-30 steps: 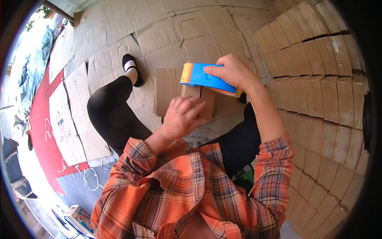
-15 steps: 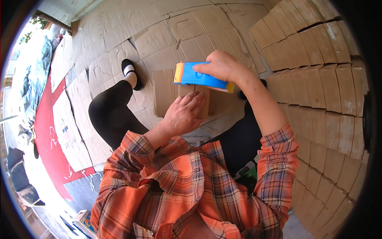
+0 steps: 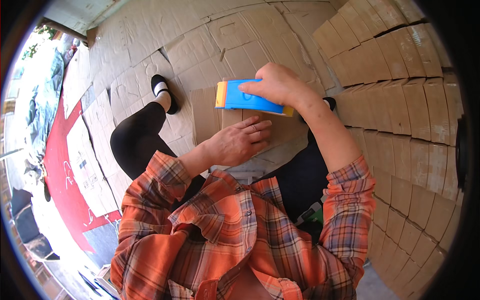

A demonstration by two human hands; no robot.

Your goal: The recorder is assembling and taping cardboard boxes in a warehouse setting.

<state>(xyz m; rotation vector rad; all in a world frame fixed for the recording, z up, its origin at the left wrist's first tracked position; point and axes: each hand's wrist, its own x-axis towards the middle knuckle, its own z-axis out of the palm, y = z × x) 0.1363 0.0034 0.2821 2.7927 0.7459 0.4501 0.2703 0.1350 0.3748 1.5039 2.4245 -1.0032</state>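
A small brown cardboard box (image 3: pixel 231 118) sits between my legs. My right hand (image 3: pixel 274 89) is closed round a blue and yellow tape dispenser (image 3: pixel 252 96), which lies across the top of the box, its yellow end to the left. The tape itself cannot be made out. Just nearer to me, my left hand (image 3: pixel 239 143) rests on the near part of the box with its fingers stretched out to the right, a ring on one of them. Left of the box lies a flat cardboard piece (image 3: pixel 204 117), partly covered by it.
High stacks of folded cardboard boxes (image 3: pixel 400 107) stand along the right side. Flattened cardboard sheets (image 3: pixel 200 52) cover the floor. At the left lie a red sheet (image 3: pixel 67 165) and a bluish plastic cover (image 3: pixel 47 90). My bent leg (image 3: pixel 140 135) is left of the box.
My left hand has slid right and nearer to me along the box, its fingers now pointing more to the right. The tape dispenser has shifted slightly left.
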